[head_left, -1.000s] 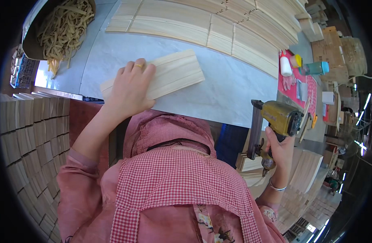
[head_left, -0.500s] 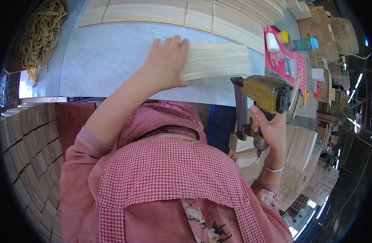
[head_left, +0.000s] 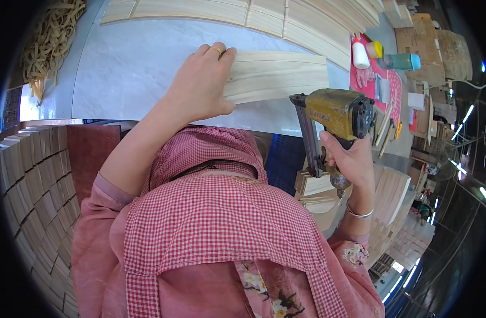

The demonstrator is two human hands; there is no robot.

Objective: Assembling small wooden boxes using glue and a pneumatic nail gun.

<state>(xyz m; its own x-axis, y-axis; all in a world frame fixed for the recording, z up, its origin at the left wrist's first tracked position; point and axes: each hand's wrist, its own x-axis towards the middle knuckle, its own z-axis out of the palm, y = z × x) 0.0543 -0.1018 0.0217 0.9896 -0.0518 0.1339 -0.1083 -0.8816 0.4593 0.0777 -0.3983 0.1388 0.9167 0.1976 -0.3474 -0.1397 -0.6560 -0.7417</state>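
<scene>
My left hand (head_left: 203,85) is closed over the left end of a pale flat wooden board (head_left: 280,76) lying on the worktable, fingers on its far edge and thumb on its near edge. My right hand (head_left: 350,160) grips the handle of a yellow and black pneumatic nail gun (head_left: 330,111). The nose of the gun points toward the table, just off the board's near right corner. A row of similar pale boards (head_left: 264,18) lies along the far side of the table.
The pale worktable (head_left: 121,69) has a box of tangled tan strips (head_left: 55,37) at far left. To the right are a white glue bottle (head_left: 360,55), a teal bottle (head_left: 402,62) and a pink mat (head_left: 394,95). Stacked wood pieces (head_left: 39,180) stand at lower left.
My left hand has shifted slightly left, and more of the board shows beside it. The nail gun has moved a little left and up, nearer the board's right corner.
</scene>
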